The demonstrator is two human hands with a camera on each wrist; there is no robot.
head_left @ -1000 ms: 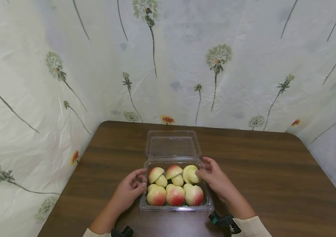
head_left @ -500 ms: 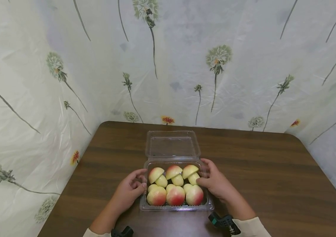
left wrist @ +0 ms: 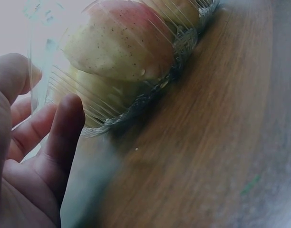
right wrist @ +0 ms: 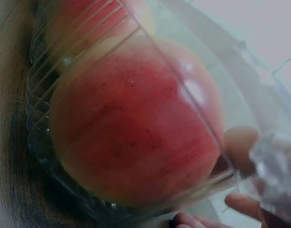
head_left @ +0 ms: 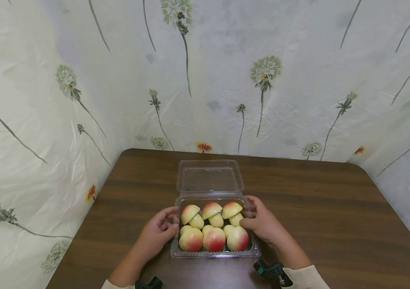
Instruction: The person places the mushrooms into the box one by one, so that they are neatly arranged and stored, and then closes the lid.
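On the table lies an open clear plastic clamshell container [head_left: 215, 253] with several mushroom-shaped pieces set in two rows, their speckled caps blushed red over yellow and their stems pale. The rear pieces show cap and stem; the front ones, like this round red cap [right wrist: 136, 118], face me. My right hand [head_left: 262, 218] grips the right wall, thumb inside by the stem of the back-right mushroom-shaped piece [head_left: 232, 210], other fingers outside. At the left wall, my left hand [head_left: 156, 230] holds the rim between thumb and fingers; a cap [left wrist: 117, 42] shows through the ribbed plastic.
The container's clear lid [head_left: 210, 176] lies folded back toward the far edge of the dark brown wooden table [head_left: 317, 200]. Behind and to the sides hangs a pale flower-printed sheet [head_left: 215, 80]. A black band [head_left: 273, 271] sits at the right wrist.
The back-right mushroom-shaped piece has turned under my right thumb, its cap now at the upper left and its stem toward the lower right, like its neighbours. My left hand stays put.
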